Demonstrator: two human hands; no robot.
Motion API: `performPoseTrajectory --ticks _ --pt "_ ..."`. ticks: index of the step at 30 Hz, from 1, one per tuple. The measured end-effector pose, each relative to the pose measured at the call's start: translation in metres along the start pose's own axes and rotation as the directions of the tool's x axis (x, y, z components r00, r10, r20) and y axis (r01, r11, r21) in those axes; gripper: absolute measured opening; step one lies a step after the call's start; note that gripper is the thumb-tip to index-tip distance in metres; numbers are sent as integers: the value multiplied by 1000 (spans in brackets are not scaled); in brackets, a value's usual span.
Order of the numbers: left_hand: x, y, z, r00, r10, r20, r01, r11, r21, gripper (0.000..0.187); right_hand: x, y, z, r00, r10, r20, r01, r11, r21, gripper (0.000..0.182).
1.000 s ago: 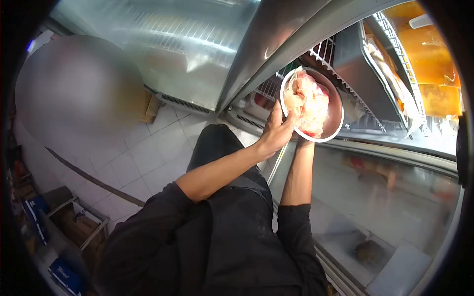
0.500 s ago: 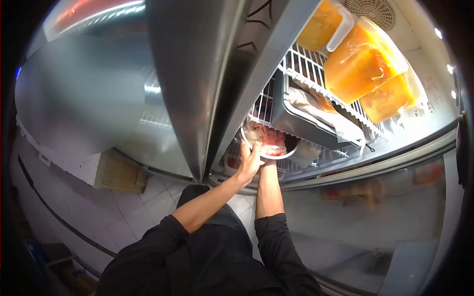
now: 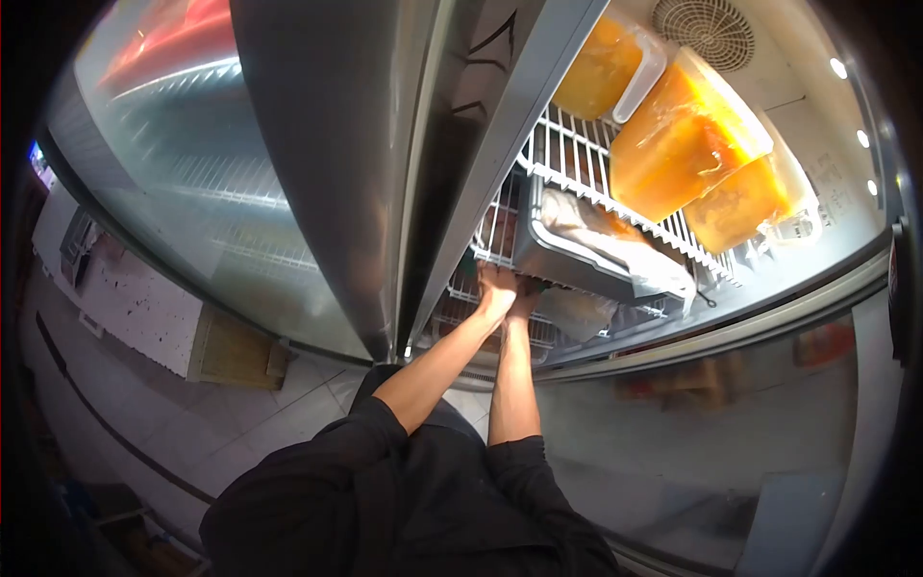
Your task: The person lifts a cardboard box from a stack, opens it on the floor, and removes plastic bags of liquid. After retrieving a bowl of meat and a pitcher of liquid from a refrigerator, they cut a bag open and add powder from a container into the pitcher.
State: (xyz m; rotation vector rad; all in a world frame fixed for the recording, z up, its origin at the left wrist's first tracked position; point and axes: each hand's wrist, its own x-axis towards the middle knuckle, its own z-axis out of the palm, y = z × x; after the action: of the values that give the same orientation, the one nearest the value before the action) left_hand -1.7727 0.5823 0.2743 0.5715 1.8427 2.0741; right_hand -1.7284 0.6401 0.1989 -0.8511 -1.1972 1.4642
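I'm reaching in, left hand (image 3: 496, 288) beside right hand (image 3: 523, 300), grips I can't tell; bin (image 3: 569, 254) at two o'clock, best stay low.

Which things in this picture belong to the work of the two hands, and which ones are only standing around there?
Belonging to the work, it seems:
left hand and right hand, close together, low inside
open fridge
(anything they hold is hidden)

Only standing around:
grey bin
containers with orange contents
round vent grille
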Motion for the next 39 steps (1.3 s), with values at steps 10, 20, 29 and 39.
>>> performPoseTrajectory --ticks 10,20,29,39 --pt "42 -1 19 998 52 19 -55 965 256 34 -19 -40 11 998 62 -8 -60 991 116 15" --pt "72 -1 3 990 106 88 -133 903 409 36 -26 -70 4 958 282 51 -243 894 -376 34" --pt "43 21 -35 945 302 124 -315 748 585 38 -94 -198 -91 620 464 633 -189 871 -454 29" --pt "-167 86 -99 871 -53 489 -49 980 195 31 26 -518 -106 517 -834 -192 741 549 -388 38"
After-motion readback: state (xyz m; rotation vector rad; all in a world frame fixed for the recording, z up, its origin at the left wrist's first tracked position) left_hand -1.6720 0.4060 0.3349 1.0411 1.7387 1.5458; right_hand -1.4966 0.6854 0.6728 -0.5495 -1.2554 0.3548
